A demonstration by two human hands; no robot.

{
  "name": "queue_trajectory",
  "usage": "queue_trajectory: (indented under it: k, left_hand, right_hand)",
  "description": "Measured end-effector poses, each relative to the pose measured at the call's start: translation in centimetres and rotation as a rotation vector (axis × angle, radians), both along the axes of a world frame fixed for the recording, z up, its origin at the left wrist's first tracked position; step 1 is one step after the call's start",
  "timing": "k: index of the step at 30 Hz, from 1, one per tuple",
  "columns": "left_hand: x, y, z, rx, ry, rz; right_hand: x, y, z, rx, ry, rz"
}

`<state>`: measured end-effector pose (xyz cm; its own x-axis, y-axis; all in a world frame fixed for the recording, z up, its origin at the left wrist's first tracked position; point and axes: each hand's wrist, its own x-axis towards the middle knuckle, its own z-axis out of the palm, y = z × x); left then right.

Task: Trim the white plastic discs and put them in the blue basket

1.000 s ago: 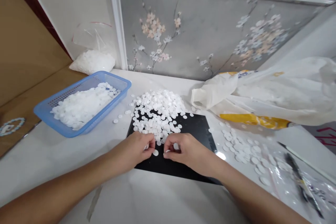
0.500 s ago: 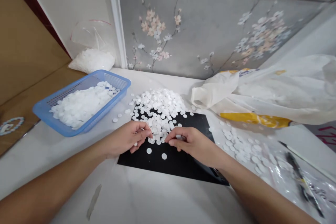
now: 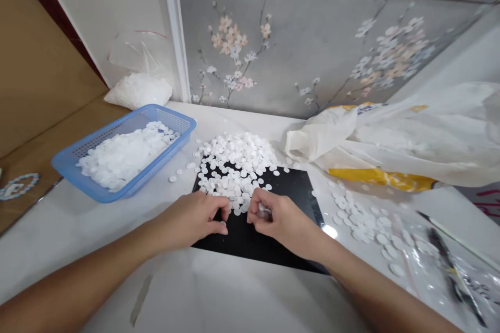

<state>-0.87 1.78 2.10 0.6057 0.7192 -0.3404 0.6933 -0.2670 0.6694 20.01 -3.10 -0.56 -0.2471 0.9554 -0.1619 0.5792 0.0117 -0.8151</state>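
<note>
Small round white discs (image 3: 242, 151) lie in a heap at the far side of a black mat (image 3: 258, 247), spilling onto its middle. My left hand (image 3: 195, 221) rests low over the mat's left part, thumb and forefinger apart in a curve. Its thumb tip touches a single disc (image 3: 223, 223); its other fingers are hidden. Just right of the heap's near edge, my right hand (image 3: 277, 216) is closed, fingers curled to the thumb. Whitish discs show partly inside that curl; how many is hidden.
A blue basket (image 3: 156, 169) of white discs stands at left, with a clear bag (image 3: 136, 88) of white pieces behind. A white-and-yellow plastic bag (image 3: 390, 140) lies at right. Loose discs (image 3: 363, 218), a black pen (image 3: 449, 265) and clear plastic bags are at front right.
My left hand has lowered toward the near disc, its thumb and forefinger parting. My right hand has curled tighter. The second loose disc on the near mat no longer shows.
</note>
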Motion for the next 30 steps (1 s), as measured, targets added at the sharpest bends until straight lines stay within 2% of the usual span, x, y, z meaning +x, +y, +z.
queue_trajectory:
  k: [4,7,9,12,14,16,18,20,22,24,27,30]
  left_hand:
    - [0.1,-0.5,-0.4,0.05,0.071,-0.005]
    - [-0.1,-0.1,-0.5,-0.002,-0.016,-0.009]
    - [-0.1,0.3,-0.4,-0.139,-0.171,0.033]
    - [0.1,1.0,-0.1,-0.428,-0.427,0.216]
    - [0.3,1.3,-0.1,-0.514,-0.491,0.332]
    - [0.4,1.3,-0.3,-0.422,-0.455,0.347]
    - [0.5,1.1,-0.7,-0.189,-0.346,0.268]
    - [0.7,0.7,-1.1,0.064,-0.188,0.166]
    - [0.9,0.3,-1.4,0.23,-0.025,0.097]
    - [1.1,-0.1,-1.6,0.313,0.092,0.059]
    - [1.2,-0.2,-1.6,0.339,0.128,0.03]
    - [1.1,0.0,-1.4,0.3,0.061,0.047]
  right_hand:
    - [-0.5,0.5,-0.3,0.144,-0.02,-0.031]
    - [-1.6,0.7,-0.7,0.269,-0.076,-0.007]
    - [-2.0,0.8,-1.1,0.308,-0.106,0.006]
    - [-2.0,0.7,-1.1,0.336,-0.121,0.003]
    - [-1.6,0.6,-0.7,0.3,-0.093,-0.029]
    - [-1.2,0.4,-0.1,0.164,-0.057,-0.04]
    - [-0.9,0.1,0.4,-0.028,-0.058,-0.011]
    - [-0.9,-0.2,0.7,-0.138,-0.108,0.014]
    - [-1.0,-0.2,0.7,-0.124,-0.169,0.003]
    - [-1.0,-0.1,0.5,-0.068,-0.206,-0.008]
    - [-0.5,0.4,0.1,0.074,-0.186,0.007]
    - [0.0,0.9,-0.2,0.229,-0.134,0.013]
